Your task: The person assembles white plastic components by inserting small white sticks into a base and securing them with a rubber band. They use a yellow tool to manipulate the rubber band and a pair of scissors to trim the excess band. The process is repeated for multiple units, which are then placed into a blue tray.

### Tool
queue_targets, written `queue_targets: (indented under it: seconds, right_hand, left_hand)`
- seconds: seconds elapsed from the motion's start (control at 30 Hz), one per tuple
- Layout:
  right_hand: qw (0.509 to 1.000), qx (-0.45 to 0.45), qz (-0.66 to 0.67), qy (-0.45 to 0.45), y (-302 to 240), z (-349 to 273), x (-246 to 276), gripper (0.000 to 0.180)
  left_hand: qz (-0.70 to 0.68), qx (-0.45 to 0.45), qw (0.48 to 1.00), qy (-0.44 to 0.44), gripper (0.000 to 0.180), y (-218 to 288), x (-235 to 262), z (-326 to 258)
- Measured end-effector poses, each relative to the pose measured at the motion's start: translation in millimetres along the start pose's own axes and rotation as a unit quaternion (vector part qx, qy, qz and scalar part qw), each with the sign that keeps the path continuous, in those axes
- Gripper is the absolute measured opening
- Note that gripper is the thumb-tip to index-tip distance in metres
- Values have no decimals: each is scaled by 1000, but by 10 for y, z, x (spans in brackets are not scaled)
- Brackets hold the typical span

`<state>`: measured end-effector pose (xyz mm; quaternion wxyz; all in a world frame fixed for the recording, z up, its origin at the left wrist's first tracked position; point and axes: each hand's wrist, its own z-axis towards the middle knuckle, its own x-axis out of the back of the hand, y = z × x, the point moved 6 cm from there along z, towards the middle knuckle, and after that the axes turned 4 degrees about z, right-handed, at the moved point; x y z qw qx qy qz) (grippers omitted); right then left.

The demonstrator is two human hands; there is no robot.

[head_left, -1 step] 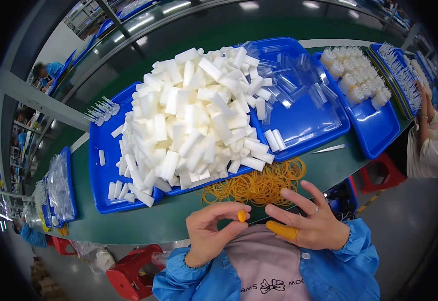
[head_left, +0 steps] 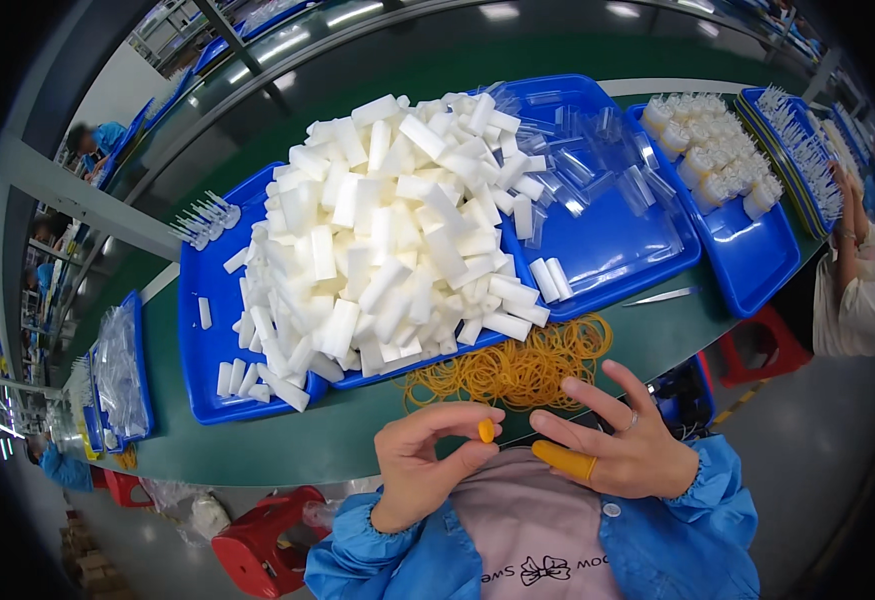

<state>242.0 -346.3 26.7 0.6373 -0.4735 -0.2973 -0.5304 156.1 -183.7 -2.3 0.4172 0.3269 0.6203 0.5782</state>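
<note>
My left hand (head_left: 422,462) is closed in a pinch, with thumb and index tip around a small yellow piece (head_left: 486,431) that looks like a rolled finger cot. Beside it, my right hand (head_left: 637,445) is open, fingers spread, holding nothing. A yellow finger cot (head_left: 564,460) covers its digit nearest my body, and a ring sits on another finger. Both hands are in front of my chest at the near table edge. Just beyond them lies a heap of yellow rubber bands (head_left: 512,368). Farther back, white foam-like blocks (head_left: 382,240) pile high over blue trays (head_left: 202,350).
Clear plastic tubes (head_left: 582,165) lie in a blue tray at right, with tweezers (head_left: 660,296) before it. Bundled white parts (head_left: 707,150) fill another tray. A red stool (head_left: 267,540) stands at lower left. At far right another person's arms (head_left: 847,220) reach toward trays.
</note>
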Motion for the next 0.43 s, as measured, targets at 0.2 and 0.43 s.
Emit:
queue_targets:
  seconds: [0.2,0.43]
  right_hand:
    - [999,18,-19,-20,-21,24,-32,11]
    - [1000,16,8,-21,-10,21,-63,14]
  left_hand:
    - [6,1,1000,5,27,-54,-15,0]
    - [42,-48,997,-40,29,-127,28,-23]
